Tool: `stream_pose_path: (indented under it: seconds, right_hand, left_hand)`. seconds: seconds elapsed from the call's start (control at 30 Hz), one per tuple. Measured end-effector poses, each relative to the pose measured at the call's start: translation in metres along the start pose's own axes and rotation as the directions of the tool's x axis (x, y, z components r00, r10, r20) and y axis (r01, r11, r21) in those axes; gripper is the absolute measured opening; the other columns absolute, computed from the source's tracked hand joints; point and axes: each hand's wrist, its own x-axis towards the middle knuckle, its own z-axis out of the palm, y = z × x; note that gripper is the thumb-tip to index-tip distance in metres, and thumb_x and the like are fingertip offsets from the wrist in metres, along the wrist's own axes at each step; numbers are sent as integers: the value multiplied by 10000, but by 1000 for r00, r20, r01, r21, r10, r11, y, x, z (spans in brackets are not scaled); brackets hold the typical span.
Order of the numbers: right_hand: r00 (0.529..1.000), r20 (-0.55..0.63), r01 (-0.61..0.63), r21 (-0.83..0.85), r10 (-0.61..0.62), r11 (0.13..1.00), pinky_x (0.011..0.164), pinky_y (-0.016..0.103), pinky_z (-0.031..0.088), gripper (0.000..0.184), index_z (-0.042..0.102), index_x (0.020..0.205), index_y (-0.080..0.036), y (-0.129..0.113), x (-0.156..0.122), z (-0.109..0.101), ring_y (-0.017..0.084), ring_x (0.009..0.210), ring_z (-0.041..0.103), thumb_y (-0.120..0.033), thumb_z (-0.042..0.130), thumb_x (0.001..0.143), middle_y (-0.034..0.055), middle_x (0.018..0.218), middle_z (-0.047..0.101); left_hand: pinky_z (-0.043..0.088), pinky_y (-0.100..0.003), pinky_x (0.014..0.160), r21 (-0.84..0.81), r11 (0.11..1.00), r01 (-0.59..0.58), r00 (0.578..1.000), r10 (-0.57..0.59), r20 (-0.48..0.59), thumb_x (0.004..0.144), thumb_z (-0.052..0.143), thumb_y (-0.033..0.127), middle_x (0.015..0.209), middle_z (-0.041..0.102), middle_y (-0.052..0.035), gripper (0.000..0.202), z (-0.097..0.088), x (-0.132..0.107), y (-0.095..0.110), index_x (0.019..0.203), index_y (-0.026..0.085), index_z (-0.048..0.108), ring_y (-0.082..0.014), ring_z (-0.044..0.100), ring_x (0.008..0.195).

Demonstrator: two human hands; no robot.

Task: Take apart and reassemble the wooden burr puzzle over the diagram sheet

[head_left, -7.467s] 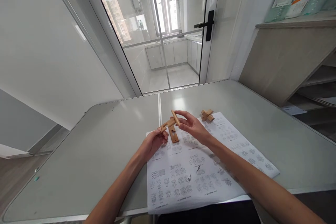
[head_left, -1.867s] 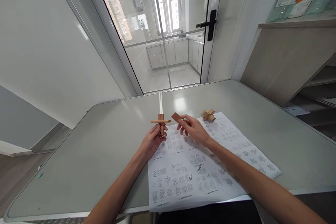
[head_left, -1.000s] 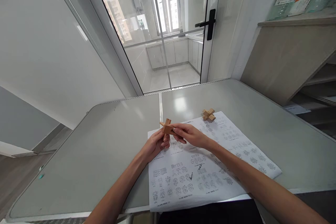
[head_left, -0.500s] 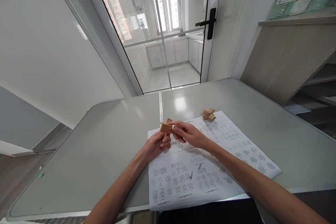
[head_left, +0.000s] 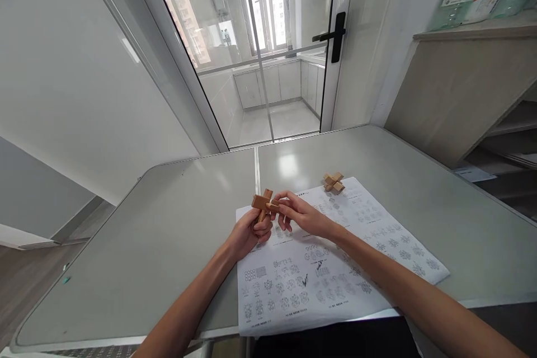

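Observation:
Crossed wooden puzzle pieces (head_left: 262, 202) are held up over the top left corner of the printed sheet (head_left: 289, 268). My left hand (head_left: 254, 227) is closed around the lower end of these pieces. From the right, the thumb and fingers of my right hand (head_left: 300, 213) pinch a small wooden stick (head_left: 273, 207) that meets the cross at its middle. How far the stick goes into the joint cannot be made out. Another wooden burr puzzle (head_left: 333, 182), put together, rests at the sheet's far edge.
The grey table (head_left: 168, 235) spreads around the sheet, which bears rows of puzzle drawings. A glass door (head_left: 277, 84) with a black handle (head_left: 337, 37) stands beyond it. On the right, a wooden shelf unit (head_left: 470, 89) carries plastic bottles (head_left: 465, 0).
The crossed pieces have turned and shifted slightly left. My right fingers have drawn back from over the top piece and now hold the stick at the right side.

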Motion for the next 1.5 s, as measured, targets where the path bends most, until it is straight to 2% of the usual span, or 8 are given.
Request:
stream_pose_path:
  seconds: [0.3,0.43,0.57,1.1,1.2,1.3,1.4,1.5]
  right_hand:
    - [999,-11,-46,-167,45,985,549,260,424,408,583,1135,-204,2,-2,2,93,562,543,-596,481,1081,-6,881,645]
    - [998,-15,-63,-195,62,979,569,270,420,426,613,1144,-208,-3,-3,0,99,550,510,-606,473,1078,-17,841,630]
    - [997,16,-75,-220,81,973,584,276,431,426,624,1087,-213,-6,-3,-3,111,571,493,-617,489,1067,-19,813,607]
    - [996,84,49,-248,-29,968,574,261,348,330,605,1000,-221,-13,-6,-5,124,612,425,-514,485,1093,-27,758,546]
    - [997,59,61,-279,-47,958,569,262,346,313,612,1024,-223,-13,-6,-4,120,594,413,-498,481,1096,-15,796,593]
    - [996,57,78,-324,-63,943,589,265,357,277,624,1063,-219,-13,-6,-2,121,603,425,-451,478,1102,-9,817,627]
    - [994,69,105,-383,-85,918,614,271,372,258,630,1038,-211,-12,-6,1,127,617,451,-410,480,1102,-7,801,645]
    - [993,64,115,-425,-97,898,622,274,383,250,629,1021,-206,-9,-7,5,130,615,467,-389,478,1101,-8,789,652]
  left_hand:
    - [318,-214,395,210,977,20,1000,-18,-15,951,473,465,619,268,90,326,-4,-1,-4,830,183,583,-80,126,476]
    - [254,-208,402,275,961,26,999,-16,-38,870,643,377,660,328,89,196,-4,-4,-5,938,202,588,-73,184,479]
    - [254,-240,453,401,916,7,987,59,-152,863,767,312,653,429,68,205,-4,-7,-10,909,219,590,-93,309,495]
    - [411,-294,699,635,749,-188,937,330,-112,929,696,258,750,558,-24,127,2,-3,-14,813,220,661,-227,508,760]
    - [456,-300,790,642,740,-201,904,393,-169,927,729,259,973,620,-61,70,5,-3,-11,961,211,692,-232,562,887]
    - [484,-301,859,584,782,-220,877,420,-232,878,812,265,1262,585,-84,354,7,-6,-9,1193,227,655,-195,598,926]
    - [503,-306,820,608,770,-194,907,377,-189,939,760,350,1248,593,-64,627,3,-7,-12,1481,276,453,-142,576,783]
    - [531,-341,878,736,650,-190,919,382,-100,1028,610,419,1363,547,-89,522,-3,-6,-17,1490,266,420,-169,618,897]
